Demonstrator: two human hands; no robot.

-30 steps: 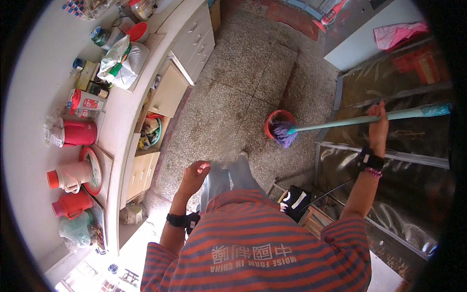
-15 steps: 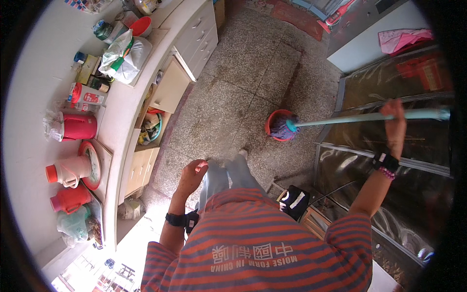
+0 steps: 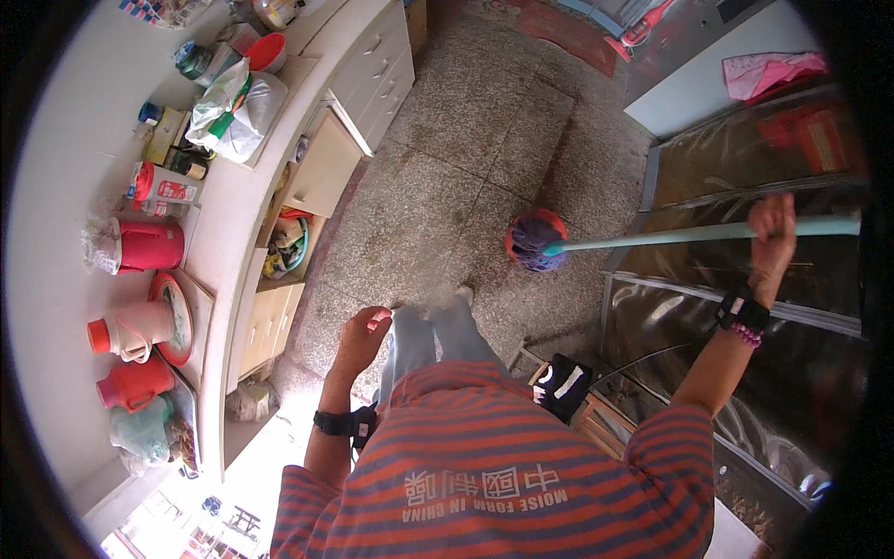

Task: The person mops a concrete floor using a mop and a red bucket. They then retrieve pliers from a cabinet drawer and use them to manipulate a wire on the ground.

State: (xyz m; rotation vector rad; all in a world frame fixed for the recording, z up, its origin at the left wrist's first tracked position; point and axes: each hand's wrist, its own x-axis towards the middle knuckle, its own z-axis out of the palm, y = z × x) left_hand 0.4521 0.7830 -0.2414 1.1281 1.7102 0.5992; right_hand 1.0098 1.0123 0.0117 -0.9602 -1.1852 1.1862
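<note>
My right hand [image 3: 773, 231] grips the pale turquoise handle of a mop [image 3: 670, 238], well out to the right. The handle slants across to a purple mop head [image 3: 535, 246], whose strands cover much of an orange-red bucket [image 3: 562, 225] on the floor ahead of my feet. How deep the strands sit in the bucket cannot be made out. My left hand [image 3: 359, 341] hangs beside my left leg with loosely bent fingers, holding nothing. Both wrists carry black straps.
A long counter [image 3: 244, 200] on the left bears jugs, jars and bags. Below it a cabinet door [image 3: 321, 172] stands ajar. Dark glazed panels [image 3: 726, 270] line the right side. A wooden stool-like frame [image 3: 596, 424] with a black item [image 3: 562, 387] is close to my right.
The mop head has swung round, and its strands now spread over more of the bucket. My right hand has shifted slightly right and down with the handle. The left hand is nearly unmoved.
</note>
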